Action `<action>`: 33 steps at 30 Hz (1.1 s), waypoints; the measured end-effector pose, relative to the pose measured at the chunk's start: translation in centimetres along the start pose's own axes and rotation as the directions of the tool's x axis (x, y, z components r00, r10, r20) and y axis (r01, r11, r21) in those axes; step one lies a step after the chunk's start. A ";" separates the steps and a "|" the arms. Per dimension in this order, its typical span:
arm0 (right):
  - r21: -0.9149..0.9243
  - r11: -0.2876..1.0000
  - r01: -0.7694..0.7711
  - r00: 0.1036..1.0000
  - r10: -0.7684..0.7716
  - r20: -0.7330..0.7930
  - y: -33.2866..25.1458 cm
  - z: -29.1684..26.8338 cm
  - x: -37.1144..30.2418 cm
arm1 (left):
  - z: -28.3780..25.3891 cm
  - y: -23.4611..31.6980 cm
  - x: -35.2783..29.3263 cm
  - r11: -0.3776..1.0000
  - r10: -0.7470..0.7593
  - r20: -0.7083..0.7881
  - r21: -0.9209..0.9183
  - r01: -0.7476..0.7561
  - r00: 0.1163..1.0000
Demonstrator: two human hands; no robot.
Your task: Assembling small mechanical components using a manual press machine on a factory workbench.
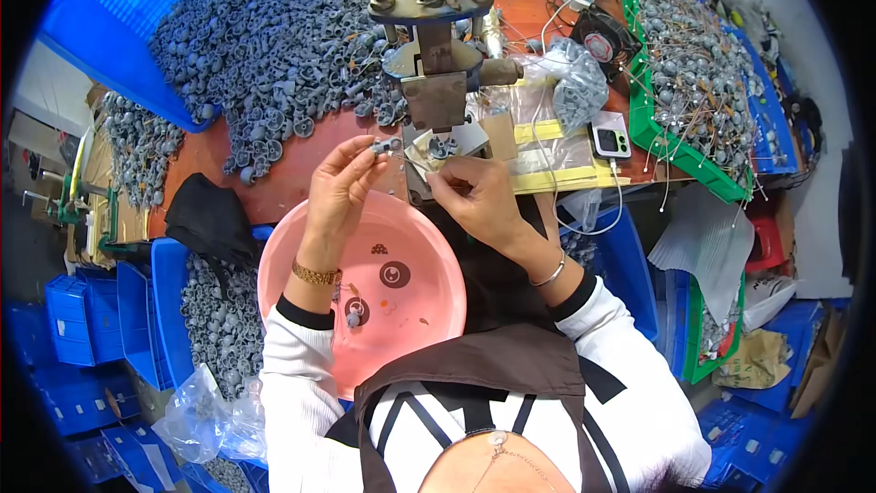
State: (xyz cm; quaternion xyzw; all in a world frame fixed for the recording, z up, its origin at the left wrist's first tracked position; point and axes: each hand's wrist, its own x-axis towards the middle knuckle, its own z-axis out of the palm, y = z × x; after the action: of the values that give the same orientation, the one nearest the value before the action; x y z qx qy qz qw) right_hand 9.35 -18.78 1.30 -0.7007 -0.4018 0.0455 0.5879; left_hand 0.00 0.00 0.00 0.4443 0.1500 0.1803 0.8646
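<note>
Between the thumb and fingertips of my left hand (345,187) is a small grey plastic part (387,146), held just left of a metal press (436,99). My right hand (481,204) is in front of the press, its fingers curled and pressed together low beside the bed. What those fingertips hold, if anything, is too small to make out. Another grey piece (443,146) sits under the press head, just beyond my right fingers. Below my left hand stands a pink basin (301,228) with a few tiny pieces on its bottom.
A large heap of grey plastic parts (274,55) spills from a blue crate (100,46) at the far left. At the right are a green tray (652,132) of wired parts, a phone (610,137) on a cable and a small black fan (604,39). Blue bins flank my body.
</note>
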 end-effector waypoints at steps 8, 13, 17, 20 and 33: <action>-0.054 0.998 0.041 0.999 -0.042 -0.019 -0.4 0.2 -0.2 | 1.3 -0.4 -1.2 0.994 0.014 0.073 0.103 -0.021 0.997; 0.182 0.976 -0.117 0.989 0.097 0.111 0.2 0.1 -0.3 | 2.3 -1.6 -2.1 0.999 -0.037 0.098 0.009 0.036 0.995; 0.561 0.423 -0.712 0.701 0.471 0.535 0.4 -1.7 0.4 | 3.0 -1.6 -2.7 0.777 0.254 0.256 0.521 -0.355 0.933; 0.644 0.386 -0.661 0.746 0.429 0.509 1.2 -1.3 0.4 | 4.2 -1.4 -2.9 0.593 0.370 0.428 0.574 -0.564 0.825; 0.507 0.754 -0.418 0.894 0.240 0.379 4.3 -1.2 0.9 | 4.9 -2.6 -1.9 -0.047 0.455 0.473 0.859 -0.509 0.755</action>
State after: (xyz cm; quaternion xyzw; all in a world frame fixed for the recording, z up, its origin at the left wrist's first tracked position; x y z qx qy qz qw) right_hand 12.82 -19.10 -1.68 -0.5352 -0.3195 0.3710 0.6884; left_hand 0.84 -5.69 0.79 0.9107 0.0438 0.3218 0.2551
